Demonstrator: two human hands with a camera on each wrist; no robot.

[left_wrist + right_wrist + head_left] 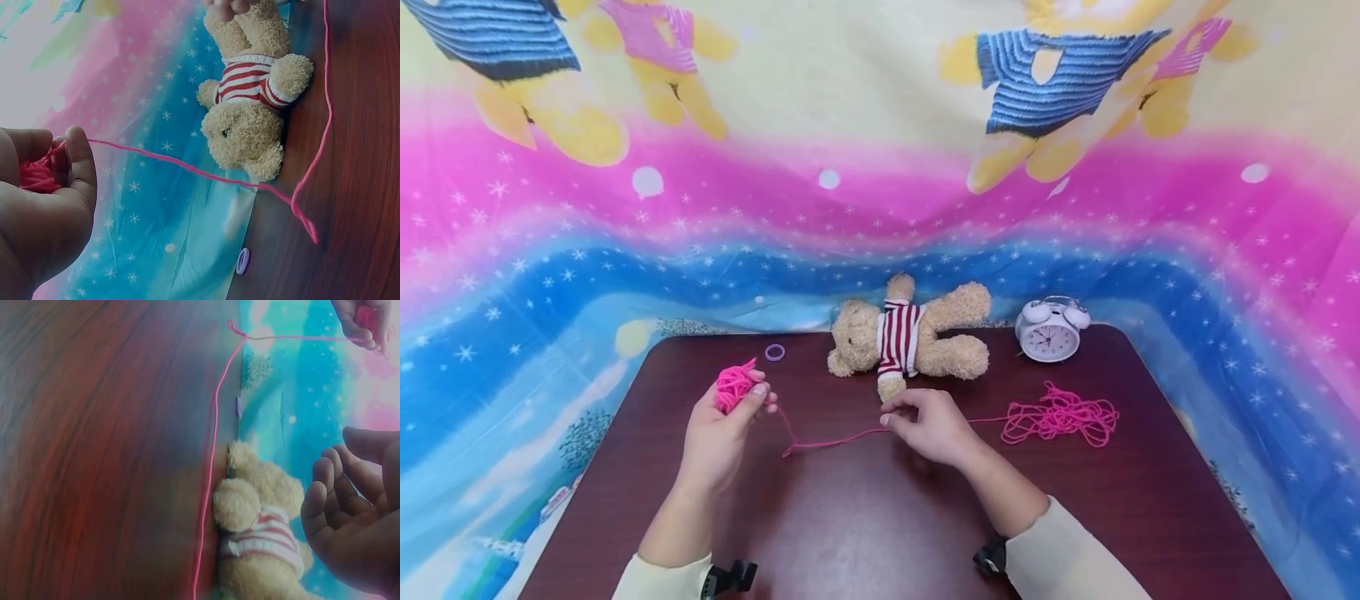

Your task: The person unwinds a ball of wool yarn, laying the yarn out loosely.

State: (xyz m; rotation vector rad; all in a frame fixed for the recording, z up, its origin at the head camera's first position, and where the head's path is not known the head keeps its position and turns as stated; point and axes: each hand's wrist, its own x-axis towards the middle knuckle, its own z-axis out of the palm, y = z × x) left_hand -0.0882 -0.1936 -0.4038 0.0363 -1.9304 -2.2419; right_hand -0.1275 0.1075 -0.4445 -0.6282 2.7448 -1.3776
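A teddy bear (901, 337) in a red-and-white striped shirt lies on the dark brown desk (850, 533). Left of the bear, past its head, lies a small purple ring (775, 359). Right of the bear, beyond its feet, a white alarm clock (1051, 340) stands upright. Behind the bear hangs a pink and blue cloth (880, 208) printed with cartoon figures and snowflakes.

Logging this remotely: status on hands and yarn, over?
Left hand grips yarn ball. Right hand empty. Yarn heap at right. Strand kinked; no obstruction visible.

A screened-off tabletop setting is shown by bear-printed cloth (910, 192) around a dark table (850, 525). The room itself cannot be identified.
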